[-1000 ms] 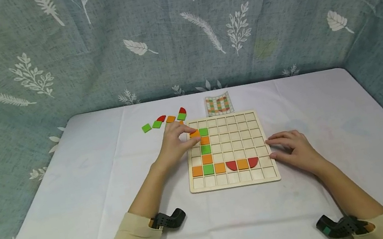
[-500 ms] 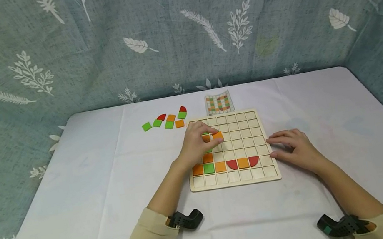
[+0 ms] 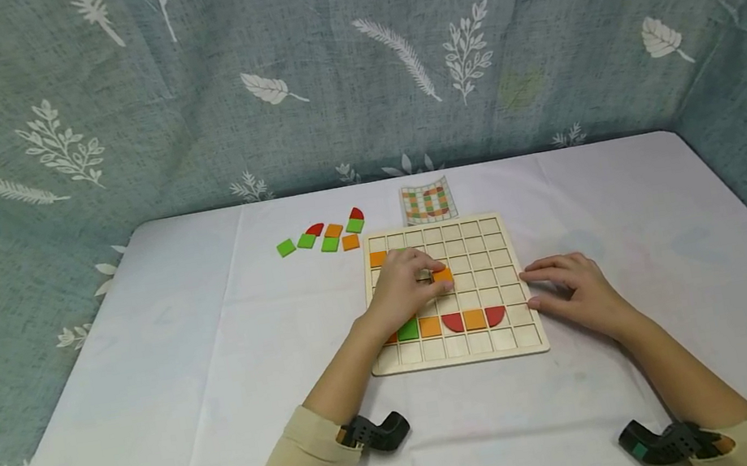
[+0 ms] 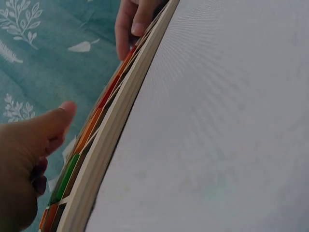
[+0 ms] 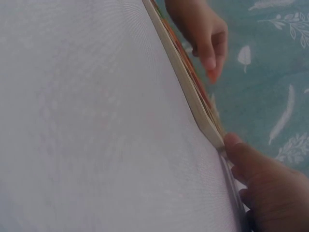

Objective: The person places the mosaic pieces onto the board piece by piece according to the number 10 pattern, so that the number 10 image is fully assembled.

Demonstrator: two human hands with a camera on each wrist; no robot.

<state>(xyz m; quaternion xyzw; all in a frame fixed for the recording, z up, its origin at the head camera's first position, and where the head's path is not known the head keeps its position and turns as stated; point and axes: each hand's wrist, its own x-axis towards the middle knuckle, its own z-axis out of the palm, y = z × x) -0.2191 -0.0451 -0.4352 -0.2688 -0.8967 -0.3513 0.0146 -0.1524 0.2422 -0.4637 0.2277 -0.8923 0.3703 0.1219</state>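
My left hand (image 3: 401, 290) pinches an orange square tile (image 3: 444, 277) between thumb and fingers, over the middle of a wooden grid board (image 3: 488, 343). In the right wrist view that tile (image 5: 212, 75) shows at the fingertips. My right hand (image 3: 580, 296) rests at the board's right edge, thumb and fingertips touching it. One row of the board holds orange and green squares and red quarter-round tiles (image 3: 453, 323). Another orange square (image 3: 378, 259) sits near the upper left corner. My left hand and wrist hide part of the board's left columns.
Loose green, orange and red tiles (image 3: 329, 245) lie on the white tablecloth (image 3: 267, 308) beyond the board's left corner. A pattern card (image 3: 428, 202) with a coloured grid stands behind the board. A leaf-print curtain (image 3: 323, 109) hangs at the back.
My left hand has moved right and slightly nearer from the board's upper left, an orange tile in its pinch. The right hand keeps its place at the edge.
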